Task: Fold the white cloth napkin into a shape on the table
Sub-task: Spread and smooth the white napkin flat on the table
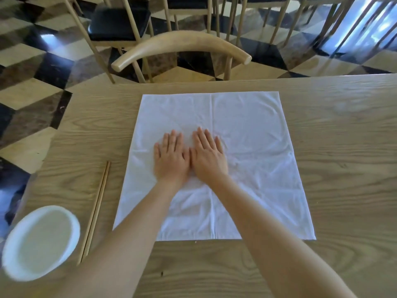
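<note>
A white cloth napkin [247, 130] lies spread flat as a square on the wooden table [343, 147], with light creases across it. My left hand [170, 158] and my right hand [207, 157] rest palm down side by side on its middle, thumbs touching, fingers straight and pointing away from me. Neither hand grips the cloth. My forearms cover part of the napkin's near half.
A pair of wooden chopsticks [95, 209] lies left of the napkin. A white plate [40, 239] sits at the near left table corner. A wooden chair back [182, 45] stands behind the table's far edge, with more chairs on the patterned floor beyond.
</note>
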`<state>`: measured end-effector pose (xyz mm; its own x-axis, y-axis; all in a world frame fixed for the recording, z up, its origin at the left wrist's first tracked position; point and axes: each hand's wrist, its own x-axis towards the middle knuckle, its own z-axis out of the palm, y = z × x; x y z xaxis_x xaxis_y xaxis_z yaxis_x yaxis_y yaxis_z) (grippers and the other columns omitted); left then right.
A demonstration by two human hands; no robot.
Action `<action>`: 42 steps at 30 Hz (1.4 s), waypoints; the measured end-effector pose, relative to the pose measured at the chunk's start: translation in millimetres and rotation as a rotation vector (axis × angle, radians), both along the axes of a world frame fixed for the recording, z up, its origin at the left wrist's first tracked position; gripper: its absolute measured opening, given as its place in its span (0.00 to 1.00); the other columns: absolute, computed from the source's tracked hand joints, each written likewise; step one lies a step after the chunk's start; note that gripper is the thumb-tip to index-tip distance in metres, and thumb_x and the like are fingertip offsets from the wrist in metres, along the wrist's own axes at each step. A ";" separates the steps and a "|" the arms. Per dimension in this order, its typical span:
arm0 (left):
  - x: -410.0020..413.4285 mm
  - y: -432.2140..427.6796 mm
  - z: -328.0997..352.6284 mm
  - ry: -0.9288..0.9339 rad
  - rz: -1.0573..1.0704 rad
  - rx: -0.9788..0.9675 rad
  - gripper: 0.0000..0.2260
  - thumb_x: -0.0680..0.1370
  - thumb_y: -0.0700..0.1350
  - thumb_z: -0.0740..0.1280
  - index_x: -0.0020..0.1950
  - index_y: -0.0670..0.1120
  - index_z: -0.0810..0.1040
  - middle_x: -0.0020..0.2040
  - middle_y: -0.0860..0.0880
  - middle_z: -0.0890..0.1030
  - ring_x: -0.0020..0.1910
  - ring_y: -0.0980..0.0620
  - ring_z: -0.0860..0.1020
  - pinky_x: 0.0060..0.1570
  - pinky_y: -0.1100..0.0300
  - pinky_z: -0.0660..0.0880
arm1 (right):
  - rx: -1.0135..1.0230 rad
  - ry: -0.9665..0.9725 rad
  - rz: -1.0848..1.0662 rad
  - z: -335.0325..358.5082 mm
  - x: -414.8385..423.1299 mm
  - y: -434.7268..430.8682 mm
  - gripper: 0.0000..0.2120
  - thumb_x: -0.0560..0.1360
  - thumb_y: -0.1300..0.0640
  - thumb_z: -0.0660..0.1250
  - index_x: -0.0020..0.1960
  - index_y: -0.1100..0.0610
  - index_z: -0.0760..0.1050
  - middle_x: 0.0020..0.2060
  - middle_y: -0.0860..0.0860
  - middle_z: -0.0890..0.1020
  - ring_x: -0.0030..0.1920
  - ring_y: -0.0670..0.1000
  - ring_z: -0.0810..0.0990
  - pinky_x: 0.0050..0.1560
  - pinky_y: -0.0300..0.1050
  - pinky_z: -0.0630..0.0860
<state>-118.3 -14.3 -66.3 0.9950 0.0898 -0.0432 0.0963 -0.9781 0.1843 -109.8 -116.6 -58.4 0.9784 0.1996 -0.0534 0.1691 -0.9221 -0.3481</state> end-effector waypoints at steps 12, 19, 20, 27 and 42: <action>-74.2 92.5 -4.9 0.019 0.017 0.063 0.27 0.81 0.56 0.48 0.76 0.46 0.47 0.78 0.49 0.47 0.76 0.52 0.44 0.74 0.52 0.41 | -0.147 0.038 -0.382 -2.3 -53.0 -161.5 0.27 0.80 0.46 0.45 0.77 0.52 0.47 0.77 0.47 0.48 0.76 0.46 0.44 0.75 0.49 0.40; -92.9 30.9 7.9 0.015 -0.084 -0.046 0.27 0.79 0.56 0.41 0.76 0.47 0.46 0.78 0.47 0.46 0.76 0.50 0.44 0.73 0.50 0.38 | -0.067 0.022 -0.065 6.0 -78.8 -17.3 0.26 0.81 0.49 0.43 0.76 0.59 0.46 0.77 0.53 0.48 0.76 0.51 0.44 0.74 0.50 0.40; -96.7 21.9 4.8 0.017 -0.098 -0.061 0.26 0.80 0.55 0.43 0.76 0.48 0.47 0.78 0.48 0.47 0.76 0.50 0.44 0.73 0.50 0.39 | -0.058 0.023 -0.037 3.1 -88.7 -0.1 0.27 0.81 0.49 0.44 0.76 0.58 0.46 0.77 0.52 0.47 0.76 0.50 0.43 0.74 0.49 0.39; -123.4 54.3 -5.8 0.005 -0.115 0.015 0.32 0.75 0.61 0.39 0.76 0.49 0.46 0.78 0.51 0.46 0.76 0.53 0.43 0.73 0.54 0.38 | -0.114 -0.040 -0.171 -8.3 -122.7 -64.5 0.29 0.79 0.42 0.44 0.77 0.53 0.48 0.77 0.47 0.50 0.76 0.48 0.45 0.75 0.47 0.40; -195.3 73.3 5.2 -0.058 0.167 -0.212 0.26 0.80 0.52 0.55 0.74 0.41 0.58 0.77 0.41 0.52 0.75 0.42 0.52 0.73 0.46 0.51 | -0.128 0.138 -0.264 10.2 -178.0 -83.2 0.32 0.80 0.43 0.46 0.76 0.58 0.42 0.76 0.52 0.43 0.76 0.50 0.39 0.75 0.51 0.39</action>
